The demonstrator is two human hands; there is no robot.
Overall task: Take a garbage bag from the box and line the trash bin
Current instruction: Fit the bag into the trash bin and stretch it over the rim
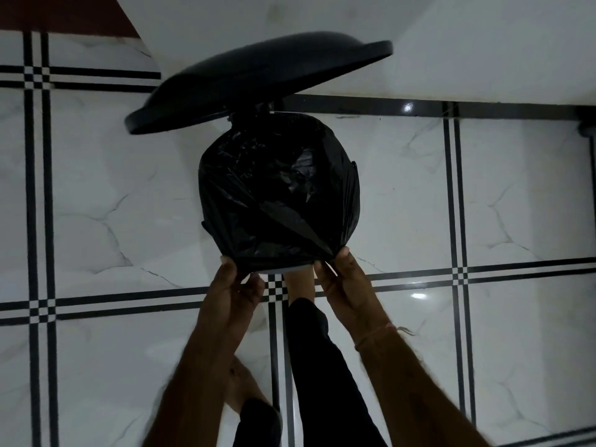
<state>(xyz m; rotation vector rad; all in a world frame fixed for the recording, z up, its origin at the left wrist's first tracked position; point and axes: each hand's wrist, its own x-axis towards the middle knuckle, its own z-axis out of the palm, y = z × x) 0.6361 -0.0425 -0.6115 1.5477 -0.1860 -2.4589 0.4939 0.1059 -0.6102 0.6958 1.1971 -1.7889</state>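
A black garbage bag [277, 191] is stretched over the top of a round black trash bin, whose side shows at the right [353, 171]. The bin's black lid [258, 82] stands raised behind it, tilted up to the right. My left hand [238, 285] pinches the bag's near edge at the bin's front left. My right hand [342, 279] pinches the same edge at the front right. My foot [298, 280] rests at the bin's base between the two hands, where a pale sliver of pedal or base shows.
The floor [516, 188] is glossy white marble tile with double black lines. A white wall [483, 43] runs behind the bin. A dark red surface [64, 11] fills the top left corner. My legs in black trousers [322, 366] stand below the bin.
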